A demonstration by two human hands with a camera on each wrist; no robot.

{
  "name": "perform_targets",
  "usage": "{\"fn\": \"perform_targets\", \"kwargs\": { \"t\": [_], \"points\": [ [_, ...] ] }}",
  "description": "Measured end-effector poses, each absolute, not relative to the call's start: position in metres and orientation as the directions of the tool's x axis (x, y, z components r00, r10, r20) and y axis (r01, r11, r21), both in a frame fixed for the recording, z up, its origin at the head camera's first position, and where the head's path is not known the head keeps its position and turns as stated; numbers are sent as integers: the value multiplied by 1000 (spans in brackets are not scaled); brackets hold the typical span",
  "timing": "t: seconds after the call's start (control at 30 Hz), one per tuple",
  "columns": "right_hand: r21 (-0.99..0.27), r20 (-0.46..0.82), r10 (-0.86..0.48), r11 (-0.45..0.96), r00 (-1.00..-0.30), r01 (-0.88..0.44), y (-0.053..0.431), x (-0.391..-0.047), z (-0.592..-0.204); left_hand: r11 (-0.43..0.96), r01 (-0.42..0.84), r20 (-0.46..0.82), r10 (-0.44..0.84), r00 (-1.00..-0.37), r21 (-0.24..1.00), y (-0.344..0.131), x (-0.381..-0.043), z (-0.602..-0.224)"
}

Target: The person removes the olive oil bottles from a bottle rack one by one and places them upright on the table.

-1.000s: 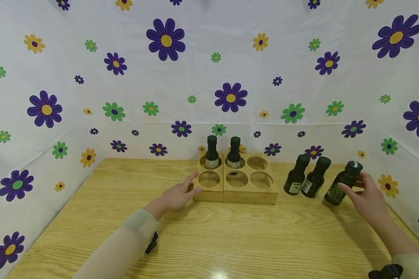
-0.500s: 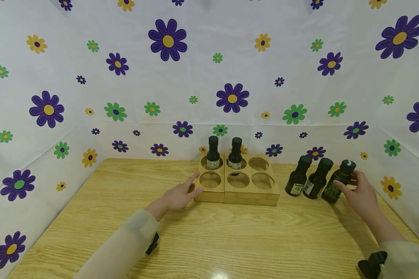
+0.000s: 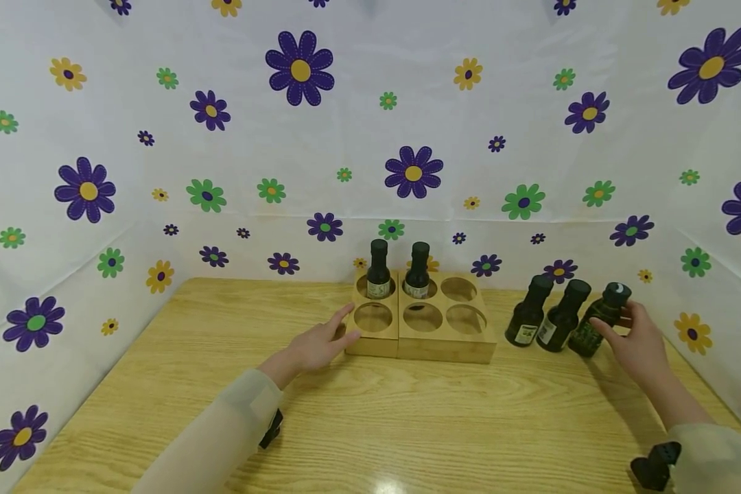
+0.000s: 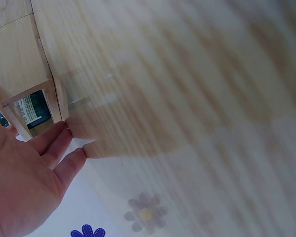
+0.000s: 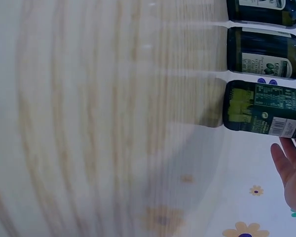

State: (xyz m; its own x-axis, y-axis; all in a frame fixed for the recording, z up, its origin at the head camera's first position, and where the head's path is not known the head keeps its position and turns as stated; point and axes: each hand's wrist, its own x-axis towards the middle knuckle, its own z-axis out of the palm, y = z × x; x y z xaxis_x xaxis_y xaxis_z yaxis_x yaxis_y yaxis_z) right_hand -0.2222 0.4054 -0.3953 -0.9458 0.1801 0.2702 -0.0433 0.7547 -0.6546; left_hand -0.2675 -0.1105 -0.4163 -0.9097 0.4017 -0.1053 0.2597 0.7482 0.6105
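My right hand (image 3: 642, 346) holds a dark green bottle (image 3: 585, 336) with a black cap, thumb on the near side and fingers behind. In the right wrist view its printed label and barcode show, and its base is right at the tabletop. Two similar bottles, one labelled in front (image 3: 525, 322) and one beside it (image 3: 560, 324), stand to its left. My left hand (image 3: 313, 346) touches the left end of a wooden rack (image 3: 444, 351), thumb and index finger spread at its corners. In the left wrist view its fingers look extended beside the rack's open end.
The rack is two blocks side by side with round holes. Its back row holds a left bottle (image 3: 379, 271) and a middle bottle (image 3: 417, 271). Flower-printed cloth (image 3: 346, 137) surrounds the wooden table (image 3: 370, 418) at the back and sides.
The right hand has brought its bottle left and upright, close beside the two standing bottles; it was tilted and further right a second ago. The left hand stays at the rack.
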Motion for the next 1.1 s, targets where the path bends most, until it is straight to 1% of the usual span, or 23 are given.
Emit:
{"fn": "perform_targets", "kwargs": {
  "t": [0.07, 0.17, 0.33, 0.53, 0.83, 1.1],
  "points": [
    [-669, 262, 181, 742, -948, -43, 407, -221, -395, 748, 260, -106, 402, -909, 611, -110, -267, -416],
    [-686, 283, 208, 726, -936, -46, 408, -218, -393, 747, 259, -107, 403, -909, 613, -110, -267, -416],
    [-708, 352, 290, 705, -890, -51, 409, -210, -389, 750, 256, -109, 400, -910, 610, -109, -267, -416],
    [-708, 393, 338, 705, -856, -47, 407, -199, -379, 747, 256, -112, 404, -908, 614, -110, -267, -417],
    [-726, 447, 309, 673, -839, -139, 392, -183, -364, 746, 256, -114, 405, -907, 614, -111, -269, -418],
    [-727, 531, 288, 638, -797, -254, 365, -181, -347, 748, 257, -108, 401, -910, 612, -110, -269, -417]
  ]
}}
